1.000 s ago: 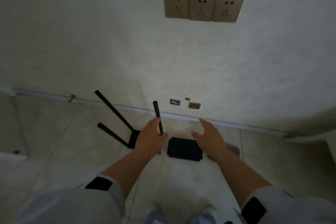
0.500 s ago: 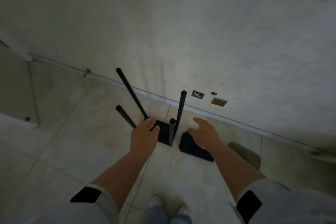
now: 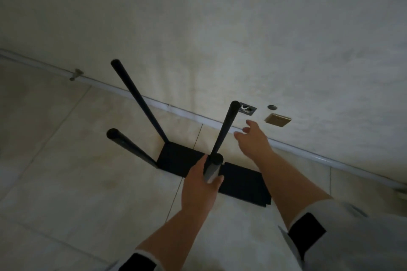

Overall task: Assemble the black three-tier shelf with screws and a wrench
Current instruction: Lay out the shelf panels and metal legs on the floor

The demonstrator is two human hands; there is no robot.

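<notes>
A black shelf board [image 3: 176, 159] lies on the tiled floor near the wall with black poles standing up from its corners. Two poles rise at its left, a long far one [image 3: 138, 101] and a near one [image 3: 130, 147]. A third pole [image 3: 224, 130] leans up toward the wall. My left hand [image 3: 200, 185] grips the near-right pole [image 3: 212, 167] just below its top. My right hand [image 3: 253, 141] hovers open beside the third pole, fingers spread, not touching it. A second black board [image 3: 242, 185] lies flat to the right, partly under my right forearm.
The wall rises just behind the boards, with a white pipe [image 3: 297, 152] along its foot. On the wall low down sit a small dark plate [image 3: 247, 109], a round plug [image 3: 272, 107] and a brass-coloured cover [image 3: 277, 120]. A pipe clip [image 3: 76, 73] is at the far left.
My left hand has taken hold of the near-right pole near its top. My right hand lifted off the flat board and moved up toward the wall. The view tilted down and closer.
</notes>
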